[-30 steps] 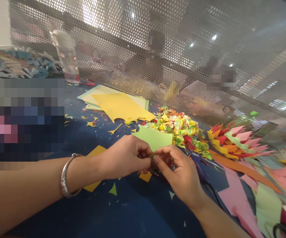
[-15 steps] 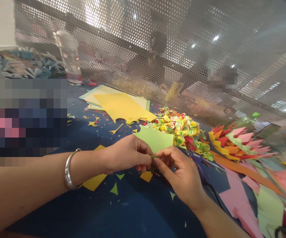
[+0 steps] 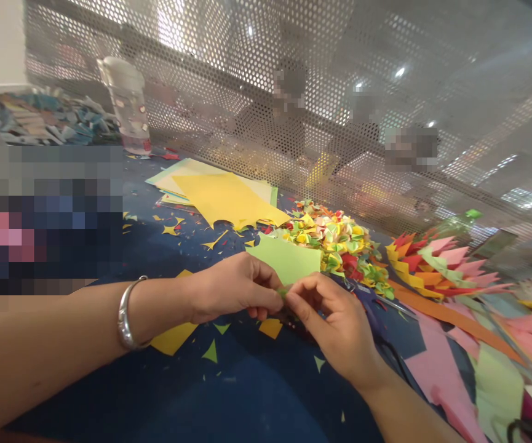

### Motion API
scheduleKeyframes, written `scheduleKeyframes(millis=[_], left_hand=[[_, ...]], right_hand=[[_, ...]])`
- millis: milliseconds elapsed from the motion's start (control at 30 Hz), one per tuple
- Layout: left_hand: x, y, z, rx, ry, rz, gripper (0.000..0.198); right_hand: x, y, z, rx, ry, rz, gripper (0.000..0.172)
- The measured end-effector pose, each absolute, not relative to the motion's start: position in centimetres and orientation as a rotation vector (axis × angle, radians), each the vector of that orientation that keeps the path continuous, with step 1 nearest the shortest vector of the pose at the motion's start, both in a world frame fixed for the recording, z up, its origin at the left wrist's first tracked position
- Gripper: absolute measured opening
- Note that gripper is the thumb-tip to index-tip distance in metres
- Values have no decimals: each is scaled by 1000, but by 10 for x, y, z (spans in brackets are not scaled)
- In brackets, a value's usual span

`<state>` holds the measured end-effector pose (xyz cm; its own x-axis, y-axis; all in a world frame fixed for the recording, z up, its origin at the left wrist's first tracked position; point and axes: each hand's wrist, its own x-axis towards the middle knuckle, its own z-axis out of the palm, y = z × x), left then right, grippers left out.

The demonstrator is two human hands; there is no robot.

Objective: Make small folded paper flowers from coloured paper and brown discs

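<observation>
My left hand point(image 3: 242, 288) and my right hand point(image 3: 333, 317) meet at the middle of the view, fingertips nearly touching. Both pinch a small green paper piece point(image 3: 283, 294), mostly hidden by the fingers. Just behind them lies a light green sheet point(image 3: 288, 258) with a scalloped edge. Yellow paper point(image 3: 173, 339) shows partly under my left wrist, and a small orange-yellow piece point(image 3: 270, 328) lies below the fingers. A heap of small folded colourful paper pieces point(image 3: 339, 237) sits behind my right hand.
Yellow sheets point(image 3: 229, 197) lie on the blue table point(image 3: 229, 400) among scraps. Scissors point(image 3: 397, 306), pink paper point(image 3: 436, 363) and spiky cut strips point(image 3: 432, 261) are right. A bottle point(image 3: 130, 111) stands back left beside a tray of paper bits point(image 3: 48, 117). People show behind a perforated screen point(image 3: 229, 80).
Both hands stay together around the green piece, with only slight finger movement. The whole view has shifted very slightly.
</observation>
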<state>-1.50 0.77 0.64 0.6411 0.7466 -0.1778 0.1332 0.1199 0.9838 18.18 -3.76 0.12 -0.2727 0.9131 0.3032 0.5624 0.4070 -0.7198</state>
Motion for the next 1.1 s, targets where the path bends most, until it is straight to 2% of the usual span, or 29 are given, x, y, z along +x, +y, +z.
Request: scheduleKeyframes(millis=[300, 633, 900, 1100], left_hand=[[-16, 11, 5, 1535, 780, 527, 13], [-22, 19, 3, 1587, 636, 444, 19], [-19, 21, 0, 1587, 651, 473, 24], [-20, 14, 4, 2069, 724, 613, 14]], right_hand=[[181, -37, 6, -1241, -1847, 834, 19], [184, -34, 0, -1232, -1656, 1160, 31], [184, -32, -1, -1244, -1669, 1120, 31], [185, -31, -4, -1242, -1690, 1113, 33]])
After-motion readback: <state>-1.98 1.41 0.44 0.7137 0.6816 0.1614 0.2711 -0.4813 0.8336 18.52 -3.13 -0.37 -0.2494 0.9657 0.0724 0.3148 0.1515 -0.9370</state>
